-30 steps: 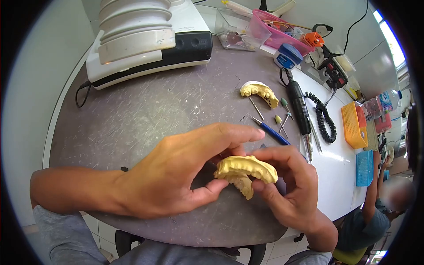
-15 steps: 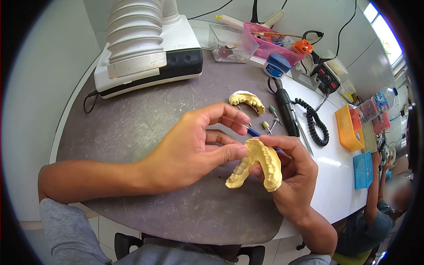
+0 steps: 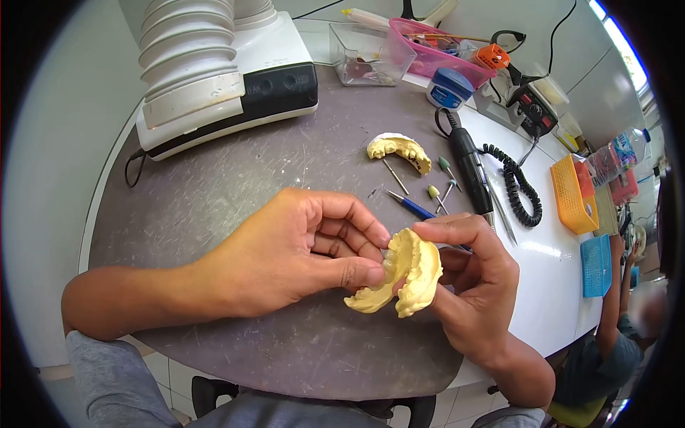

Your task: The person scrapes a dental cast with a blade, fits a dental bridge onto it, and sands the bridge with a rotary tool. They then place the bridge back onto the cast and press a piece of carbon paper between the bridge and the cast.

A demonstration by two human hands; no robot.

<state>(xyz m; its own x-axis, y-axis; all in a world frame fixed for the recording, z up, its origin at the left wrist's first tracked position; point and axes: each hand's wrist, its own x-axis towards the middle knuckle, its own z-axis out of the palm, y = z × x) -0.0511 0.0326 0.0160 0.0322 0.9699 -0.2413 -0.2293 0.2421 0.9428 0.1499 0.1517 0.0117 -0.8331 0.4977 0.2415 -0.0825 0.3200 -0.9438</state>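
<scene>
We count two yellow plaster casts of teeth. One dental cast (image 3: 407,274) is up off the bench (image 3: 235,185), held between two hands; the second cast (image 3: 399,148) lies on the bench farther back, well apart from them. The left hand (image 3: 285,257) pinches the held cast's left side, its thumb tip pressed to the inner curve and its fingers curled behind. The right hand (image 3: 474,285) grips the right side, with its forefinger over the top of the arch. Both hands are closed on the one piece, which sits tilted between them above the near part of the bench.

Beyond the hands lie three small burs (image 3: 433,194), one blue-handled tool (image 3: 412,207) and one black handpiece (image 3: 467,164) with a coiled cord. One white dust extractor (image 3: 214,78) stands at the back left. Two baskets sit at the right, one orange (image 3: 574,196) and one blue (image 3: 594,264).
</scene>
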